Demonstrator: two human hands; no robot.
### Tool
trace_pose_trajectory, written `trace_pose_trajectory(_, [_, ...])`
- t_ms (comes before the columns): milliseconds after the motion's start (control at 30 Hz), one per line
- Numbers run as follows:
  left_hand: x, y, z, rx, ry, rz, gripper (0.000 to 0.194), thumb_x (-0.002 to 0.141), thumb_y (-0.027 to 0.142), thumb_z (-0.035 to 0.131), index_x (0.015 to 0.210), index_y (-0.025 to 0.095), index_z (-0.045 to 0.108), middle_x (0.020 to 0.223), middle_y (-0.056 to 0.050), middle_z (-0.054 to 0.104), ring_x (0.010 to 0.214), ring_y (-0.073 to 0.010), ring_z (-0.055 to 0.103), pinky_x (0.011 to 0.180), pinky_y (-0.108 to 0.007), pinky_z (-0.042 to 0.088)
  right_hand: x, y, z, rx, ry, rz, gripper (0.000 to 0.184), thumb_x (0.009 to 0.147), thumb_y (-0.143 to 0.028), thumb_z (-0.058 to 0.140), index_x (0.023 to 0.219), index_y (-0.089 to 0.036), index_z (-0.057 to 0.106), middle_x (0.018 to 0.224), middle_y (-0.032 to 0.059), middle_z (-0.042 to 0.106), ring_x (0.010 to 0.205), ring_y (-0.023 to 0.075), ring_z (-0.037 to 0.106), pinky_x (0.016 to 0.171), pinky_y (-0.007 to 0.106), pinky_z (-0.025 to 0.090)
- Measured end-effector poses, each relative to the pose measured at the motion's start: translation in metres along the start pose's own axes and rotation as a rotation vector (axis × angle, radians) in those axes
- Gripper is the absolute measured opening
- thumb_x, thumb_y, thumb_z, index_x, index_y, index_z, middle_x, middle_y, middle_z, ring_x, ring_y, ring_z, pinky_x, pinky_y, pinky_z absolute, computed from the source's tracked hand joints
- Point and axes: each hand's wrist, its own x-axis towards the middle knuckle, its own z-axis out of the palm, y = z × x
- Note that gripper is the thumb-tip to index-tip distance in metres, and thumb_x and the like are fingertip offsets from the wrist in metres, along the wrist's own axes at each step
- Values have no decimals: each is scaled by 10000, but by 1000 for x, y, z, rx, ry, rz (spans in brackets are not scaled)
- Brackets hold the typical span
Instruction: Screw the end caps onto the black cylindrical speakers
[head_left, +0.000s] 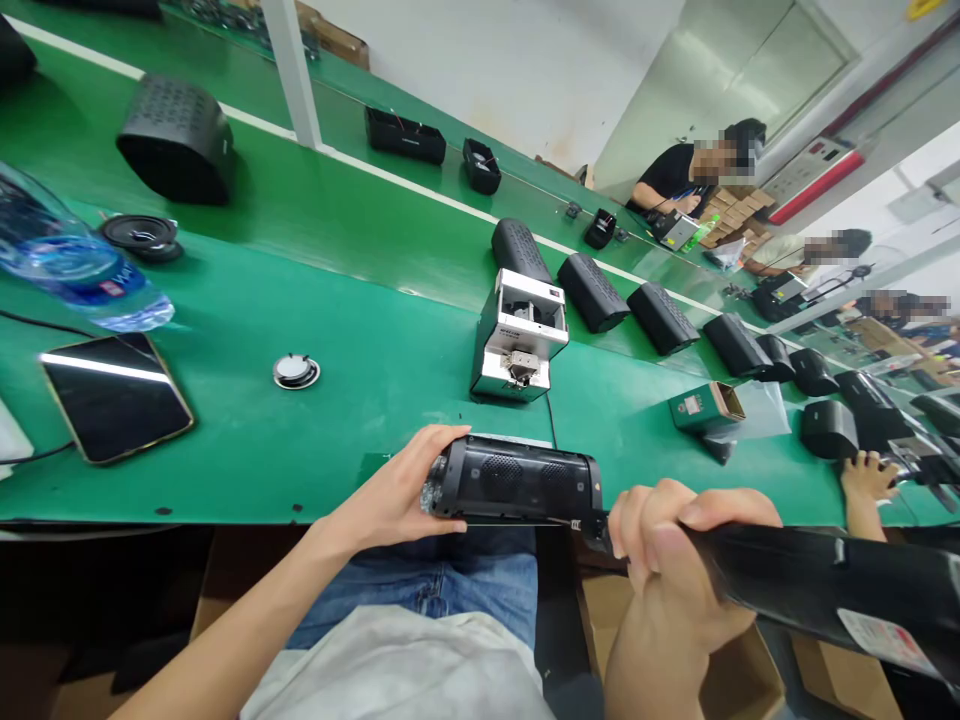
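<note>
My left hand (416, 490) grips the left end of a black speaker housing (517, 478), thumb below and fingers on top. The housing lies sideways at the table's front edge, showing two round perforated patches. In my right hand (667, 570) is a black electric screwdriver (832, 580), fingers wrapped round its front part. Its nose (596, 528) points left and meets the lower right corner of the housing; whether the bit touches a screw cannot be seen. Just beyond the housing stands a white and black screw feeder (521, 340).
To the left are a small round speaker driver (296, 371), a phone (116, 395), a water bottle (82, 275) and a larger driver (142, 236). Several black speakers (592, 290) line the green bench. A green box (705, 405) and another person's hand (868, 478) are at right.
</note>
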Motion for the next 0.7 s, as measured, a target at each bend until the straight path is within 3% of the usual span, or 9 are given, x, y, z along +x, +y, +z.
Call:
trace_pose_trajectory(167, [0,0,1,-4,11,-11,1162,870,383,1032,1783,359,313,1688,-159,544,1553,-416,609,1331,-594,530,19,-22,-12,49,-88,134,215,1023,-150,744,1200,-260,692,665,-76,550,474,120,511,470,279,483])
trace_pose_trajectory(233, [0,0,2,-8,8,-10,1210,852,350,1049,1793,362,288,1699,-163,535,1566,-420,598,1342,-600,517,40,-38,-16,74,-104,154,262,981,-270,848,1224,-277,748,602,-78,514,397,126,442,386,298,417])
trace_pose_trajectory(333, [0,0,3,-18,9,-2,1249,834,320,1062,1802,368,274,1719,-168,520,1585,-428,582,1347,-609,510,82,-46,-8,24,155,60,326,787,-282,1012,1040,-340,814,531,-98,401,327,99,243,296,323,247])
trace_pose_trajectory(367, [0,0,2,-21,11,0,1253,832,317,1063,1805,370,275,1723,-168,519,1587,-429,581,1347,-610,510,96,-40,0,-2,280,-10,327,725,-244,1017,944,-351,799,537,-98,380,344,99,237,305,331,236])
trace_pose_trajectory(433, [1,1,2,-25,15,-2,1254,835,315,1060,1809,375,273,1726,-164,521,1585,-426,587,1342,-609,516,124,-15,18,-3,434,-193,266,731,-187,920,858,-333,737,564,-93,382,401,115,342,361,312,293])
trace_pose_trajectory(500, [1,2,1,-26,14,-5,1256,838,311,1058,1812,382,268,1726,-159,526,1580,-422,594,1338,-605,521,147,20,35,-36,409,-269,216,830,-222,849,892,-316,665,579,-91,412,431,137,438,410,313,370])
trace_pose_trajectory(600, [0,3,1,-24,14,-10,1271,833,300,1061,1817,385,262,1724,-159,530,1581,-422,594,1338,-603,523,169,67,48,-124,338,-249,240,913,-288,817,899,-294,578,578,-97,417,430,145,490,443,322,419])
trace_pose_trajectory(700, [0,4,2,-26,10,-20,1276,832,310,1062,1821,380,260,1725,-167,528,1586,-432,589,1336,-614,522,180,92,50,-139,324,-205,250,931,-351,815,921,-286,574,582,-107,446,426,135,488,449,305,418])
